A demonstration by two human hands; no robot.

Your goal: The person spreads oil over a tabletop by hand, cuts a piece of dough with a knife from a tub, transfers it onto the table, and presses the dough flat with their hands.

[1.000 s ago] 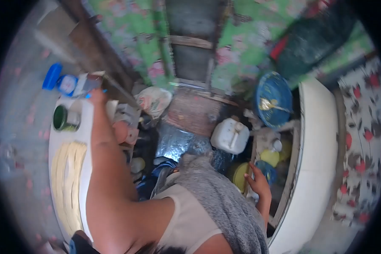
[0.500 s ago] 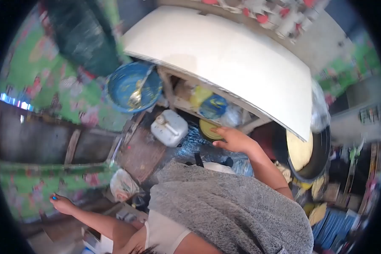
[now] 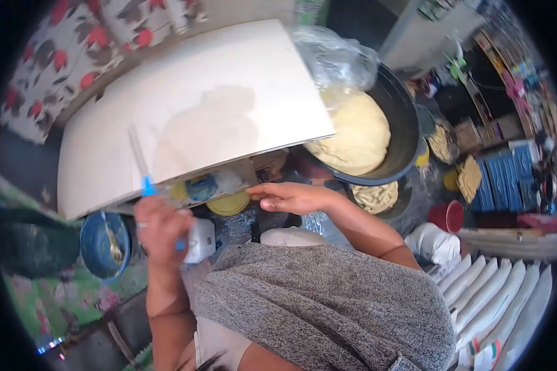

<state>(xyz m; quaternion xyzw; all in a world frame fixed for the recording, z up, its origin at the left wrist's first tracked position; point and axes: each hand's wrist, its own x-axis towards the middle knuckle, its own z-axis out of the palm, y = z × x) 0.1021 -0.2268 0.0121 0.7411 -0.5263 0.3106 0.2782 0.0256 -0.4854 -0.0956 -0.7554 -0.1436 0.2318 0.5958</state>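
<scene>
Near: torso is covered by grey cloth [image 3: 328,297]. Near right, long white pieces [image 3: 495,303] are laid in a row, side by side. White bag [image 3: 435,243] is placed just beyond them, red bucket [image 3: 445,216] just past that.

Near left, blue basin [image 3: 102,263] is seen with spoon [image 3: 114,246] in it. White jug [image 3: 201,240] is partly hidden by left hand [image 3: 163,227].

Knife [image 3: 147,184] is gripped in left hand, fingers closed round the blue handle. Blade is pointed away from body, over near edge of white board [image 3: 124,117], toward its left half. Blade is blurred; contact with board can't be told.

Right hand [image 3: 297,198] is held flat, fingers stretched out to the left, thumb slightly apart. Fingertips are placed near yellow lid [image 3: 228,205], below board's near edge; touch can't be confirmed. Blue item [image 3: 201,188] is partly covered by the board, just left of lid.

Right of board, large dough [image 3: 359,133] is held in dark tub [image 3: 405,127]. Tub is partly overlapped by board's right corner. Smaller dough [image 3: 377,196] is seen near side of tub. Clear plastic [image 3: 337,59] is draped at dough's far side.

Farther right, blue crates [image 3: 501,179] are stacked. Far left, floral curtain [image 3: 86,49] is hung beyond board.
</scene>
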